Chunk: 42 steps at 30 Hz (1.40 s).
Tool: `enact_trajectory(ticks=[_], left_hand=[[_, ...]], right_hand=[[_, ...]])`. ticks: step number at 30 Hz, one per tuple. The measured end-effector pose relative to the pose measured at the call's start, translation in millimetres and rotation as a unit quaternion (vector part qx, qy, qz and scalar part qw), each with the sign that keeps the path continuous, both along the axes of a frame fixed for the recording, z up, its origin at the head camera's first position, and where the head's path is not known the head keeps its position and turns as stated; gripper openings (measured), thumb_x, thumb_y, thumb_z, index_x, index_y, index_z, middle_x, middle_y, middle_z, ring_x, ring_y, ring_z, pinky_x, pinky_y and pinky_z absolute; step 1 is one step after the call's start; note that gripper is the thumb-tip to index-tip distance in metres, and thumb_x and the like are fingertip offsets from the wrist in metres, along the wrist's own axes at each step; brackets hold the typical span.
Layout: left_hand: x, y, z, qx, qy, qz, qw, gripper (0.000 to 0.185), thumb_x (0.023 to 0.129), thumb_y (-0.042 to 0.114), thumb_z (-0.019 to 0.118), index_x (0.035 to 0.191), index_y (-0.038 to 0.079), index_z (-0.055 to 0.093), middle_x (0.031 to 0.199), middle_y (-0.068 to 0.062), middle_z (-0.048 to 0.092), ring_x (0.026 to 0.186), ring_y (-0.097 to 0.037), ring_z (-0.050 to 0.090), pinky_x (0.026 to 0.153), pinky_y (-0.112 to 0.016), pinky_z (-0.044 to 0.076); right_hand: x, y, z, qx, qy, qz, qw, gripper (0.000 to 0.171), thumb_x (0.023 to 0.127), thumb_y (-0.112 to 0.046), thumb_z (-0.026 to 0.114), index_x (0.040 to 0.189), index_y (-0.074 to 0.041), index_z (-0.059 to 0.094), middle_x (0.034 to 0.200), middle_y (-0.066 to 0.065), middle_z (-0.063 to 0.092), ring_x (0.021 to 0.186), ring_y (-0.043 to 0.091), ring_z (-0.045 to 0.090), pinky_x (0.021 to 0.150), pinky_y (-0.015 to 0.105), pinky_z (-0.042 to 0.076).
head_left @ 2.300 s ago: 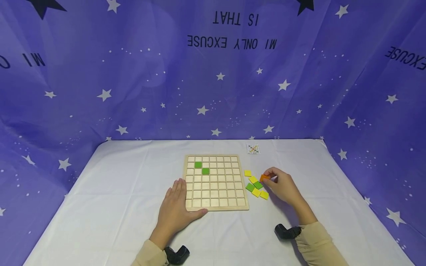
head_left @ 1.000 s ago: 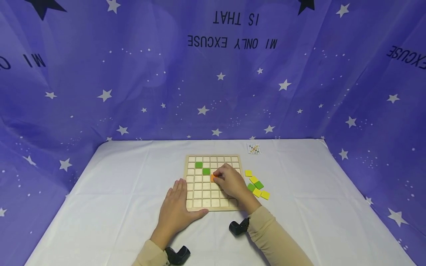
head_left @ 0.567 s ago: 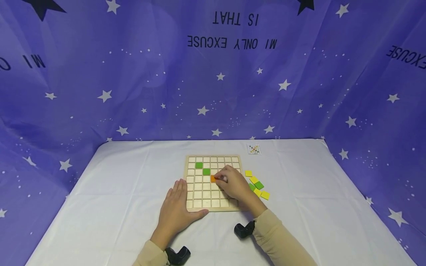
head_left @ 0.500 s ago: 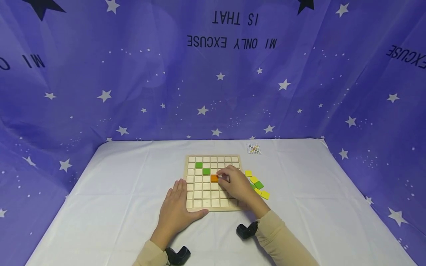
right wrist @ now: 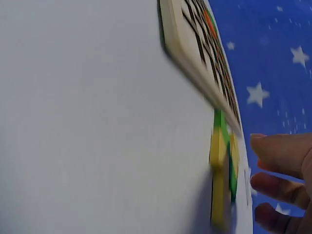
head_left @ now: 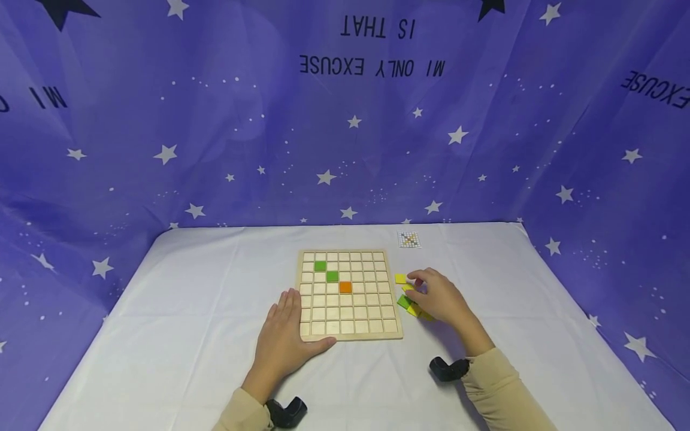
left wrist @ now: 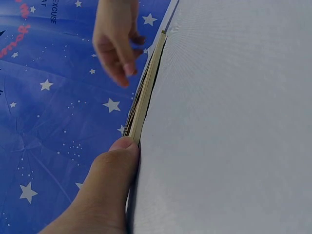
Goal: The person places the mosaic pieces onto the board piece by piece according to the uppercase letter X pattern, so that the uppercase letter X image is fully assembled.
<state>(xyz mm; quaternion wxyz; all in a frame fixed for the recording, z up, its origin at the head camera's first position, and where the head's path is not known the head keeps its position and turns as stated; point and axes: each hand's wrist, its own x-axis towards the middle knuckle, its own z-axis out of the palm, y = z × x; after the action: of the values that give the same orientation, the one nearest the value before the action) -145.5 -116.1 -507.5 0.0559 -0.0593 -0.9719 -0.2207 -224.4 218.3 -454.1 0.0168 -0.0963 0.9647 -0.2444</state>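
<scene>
Three tiles are seated in the board: two green, one orange tile. Your right hand, loosely curled and holding nothing, hovers over the loose tiles on the bench; your left hand lies flat, bracing the board.

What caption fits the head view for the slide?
Left hand rests at the wooden grid board; right hand reaches over loose tiles beside it.

Star-printed purple backdrop, perhaps cloth; white tabletop.
</scene>
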Motion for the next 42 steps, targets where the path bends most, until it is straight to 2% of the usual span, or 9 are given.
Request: enact_trajectory(ticks=[5,8,13,19,23,30,34,42], left_hand=[[0.4,-1.1,-0.1,0.0,-0.001,0.0,1.0,0.135,0.066,0.09,0.058,0.155,-0.004,0.021,0.164,-0.019,0.02,0.154,-0.034,0.018,0.125,-0.05,0.019],[0.8,-1.6,-0.1,-0.002,-0.001,0.002,1.0,0.135,0.066,0.09,0.059,0.155,-0.004,0.021,0.164,-0.019,0.02,0.154,-0.034,0.018,0.125,-0.05,0.019],[1.5,-1.5,0.0,0.0,0.0,0.004,1.0,0.135,0.066,0.089,0.059,0.155,-0.004,0.021,0.164,-0.019,0.021,0.153,-0.034,0.019,0.125,-0.05,0.019],[2.2,0.4,0.5,0.001,0.0,0.004,1.0,0.134,0.066,0.089,0.06,0.155,-0.004,0.022,0.164,-0.018,0.021,0.153,-0.033,0.02,0.125,-0.05,0.02],[2.1,1.8,1.1,0.001,0.002,0.006,1.0,0.133,0.066,0.088,0.061,0.155,-0.004,0.023,0.163,-0.018,0.022,0.153,-0.033,0.02,0.125,-0.05,0.02],[1.0,2.9,1.7,-0.001,-0.005,0.009,0.9999,0.134,0.066,0.088,0.061,0.155,-0.004,0.021,0.164,-0.018,0.02,0.154,-0.033,0.019,0.125,-0.05,0.019],[0.0,2.5,0.7,-0.002,-0.004,0.009,0.9999,0.135,0.066,0.089,0.06,0.156,-0.004,0.02,0.164,-0.018,0.02,0.154,-0.033,0.019,0.126,-0.05,0.018],[-1.2,0.8,-1.3,-0.001,-0.001,0.008,1.0,0.135,0.066,0.09,0.059,0.156,-0.004,0.019,0.164,-0.018,0.02,0.154,-0.033,0.018,0.126,-0.049,0.018]], right_hand=[[2.1,21.2,-8.5,0.022,-0.031,-0.027,0.999,0.048,0.089,-0.033,0.074,0.127,-0.006,0.066,0.115,0.009,0.067,0.109,0.029,0.063,0.094,0.052,0.051],[3.7,26.3,-13.2,0.02,-0.038,-0.034,0.998,0.044,0.089,-0.031,0.074,0.125,-0.007,0.069,0.114,0.008,0.068,0.11,0.027,0.063,0.096,0.05,0.051],[6.3,28.3,-16.6,0.002,-0.028,-0.037,0.999,0.033,0.091,-0.027,0.072,0.118,-0.01,0.072,0.106,0.004,0.067,0.096,0.02,0.061,0.083,0.041,0.051],[8.5,27.6,-18.0,-0.019,-0.026,-0.038,0.999,0.032,0.088,-0.032,0.074,0.114,-0.012,0.073,0.107,0.003,0.068,0.099,0.021,0.062,0.086,0.042,0.051],[7.2,27.2,-19.7,-0.035,-0.029,-0.04,0.998,0.027,0.088,-0.027,0.075,0.11,-0.012,0.074,0.106,0.003,0.068,0.093,0.018,0.06,0.081,0.037,0.05],[7.1,25.2,-21.9,-0.097,-0.052,-0.058,0.992,0.024,0.087,-0.018,0.074,0.108,-0.009,0.071,0.101,0.006,0.067,0.084,0.019,0.054,0.07,0.028,0.046],[6.8,24.7,-22.7,-0.129,-0.061,-0.054,0.988,0.021,0.088,-0.016,0.074,0.106,-0.01,0.067,0.096,0.005,0.067,0.08,0.019,0.055,0.063,0.026,0.047],[6.8,14.8,-18.3,-0.17,-0.04,-0.043,0.984,0.017,0.091,-0.012,0.07,0.108,-0.012,0.068,0.098,0.006,0.067,0.077,0.019,0.058,0.054,0.025,0.052]])
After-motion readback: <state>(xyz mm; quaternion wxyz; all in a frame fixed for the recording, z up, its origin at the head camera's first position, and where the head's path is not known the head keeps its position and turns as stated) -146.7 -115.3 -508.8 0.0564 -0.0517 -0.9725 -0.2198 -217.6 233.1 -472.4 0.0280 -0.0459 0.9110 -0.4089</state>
